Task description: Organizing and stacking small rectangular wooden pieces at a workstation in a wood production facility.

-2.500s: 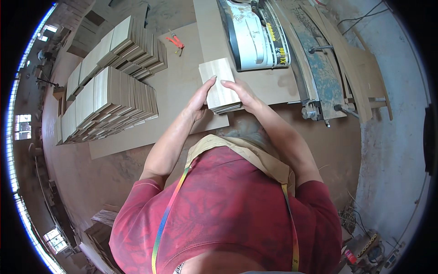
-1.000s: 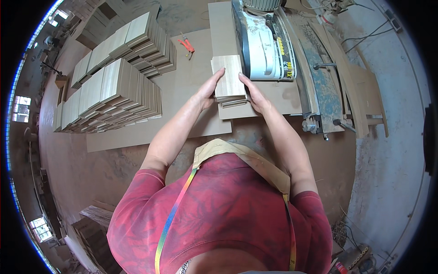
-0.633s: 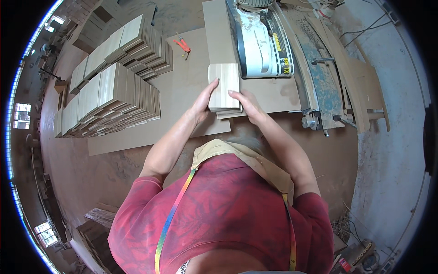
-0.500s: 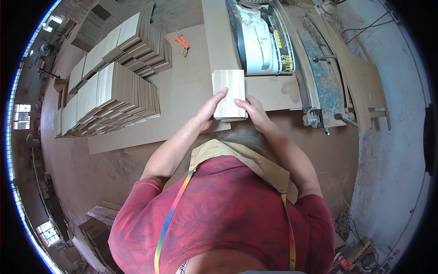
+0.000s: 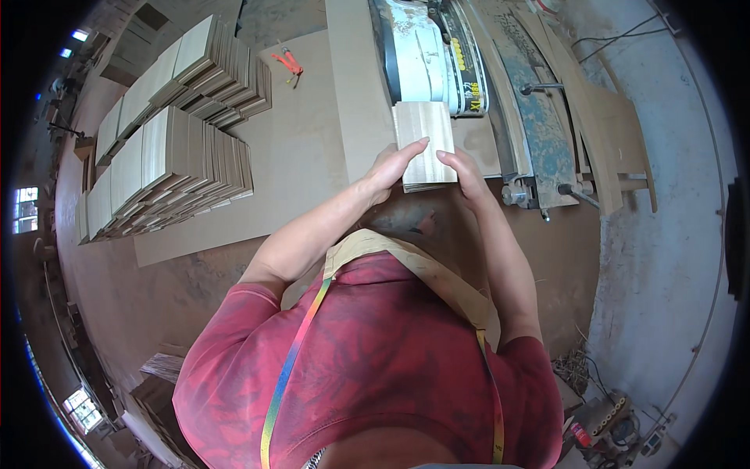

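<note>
Between both hands I hold a small stack of pale wooden boards (image 5: 426, 129), its lower edges showing several thin layers. My left hand (image 5: 393, 167) grips the stack's left side, thumb lying on the top board. On the opposite side my right hand (image 5: 466, 173) is closed round the edge, its thumb also on top. The undersides of the boards and most of my fingers are hidden. Just beyond the stack sits a white and black machine (image 5: 422, 59), whose near edge the boards partly cover.
Long rows of stacked wooden boards (image 5: 156, 148) stand at the left on brown sheeting (image 5: 301, 148). Red-handled pliers (image 5: 287, 61) lie on that sheeting. To the right is a worn blue metal bench (image 5: 543, 109) with rods, beside a pale wall (image 5: 664, 258).
My hands have carried the stack of boards to the right and slightly farther away, closer to the machine in the picture. The whole view has shifted a little left.
</note>
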Tool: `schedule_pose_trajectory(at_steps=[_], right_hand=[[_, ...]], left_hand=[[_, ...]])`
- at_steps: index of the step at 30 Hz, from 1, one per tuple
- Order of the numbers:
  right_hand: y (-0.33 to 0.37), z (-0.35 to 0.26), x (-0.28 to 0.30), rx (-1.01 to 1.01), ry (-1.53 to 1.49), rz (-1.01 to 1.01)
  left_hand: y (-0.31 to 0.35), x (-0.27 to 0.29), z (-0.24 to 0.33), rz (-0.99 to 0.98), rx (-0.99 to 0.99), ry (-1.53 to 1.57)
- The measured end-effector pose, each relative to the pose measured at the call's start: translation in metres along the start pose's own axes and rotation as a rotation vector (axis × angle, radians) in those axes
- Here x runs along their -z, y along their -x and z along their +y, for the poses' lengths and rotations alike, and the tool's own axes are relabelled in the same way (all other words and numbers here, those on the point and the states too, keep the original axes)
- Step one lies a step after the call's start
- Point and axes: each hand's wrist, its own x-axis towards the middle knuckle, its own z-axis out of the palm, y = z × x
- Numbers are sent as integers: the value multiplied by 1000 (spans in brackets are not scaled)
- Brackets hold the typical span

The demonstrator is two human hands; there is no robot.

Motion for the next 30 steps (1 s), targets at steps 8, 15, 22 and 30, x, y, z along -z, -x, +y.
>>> schedule_pose_trajectory(at_steps=[8, 15, 22, 30], right_hand=[[28, -37, -31, 630, 1172, 545], [34, -45, -90, 437, 1450, 519], [41, -40, -81, 603, 1217, 571], [68, -13, 6, 499, 988, 692]], left_hand=[[-25, 28, 15, 263, -458, -148], [-41, 48, 27, -22, -515, -228], [-35, 48, 33, -77, -459, -210], [-47, 54, 29, -212, -468, -138]])
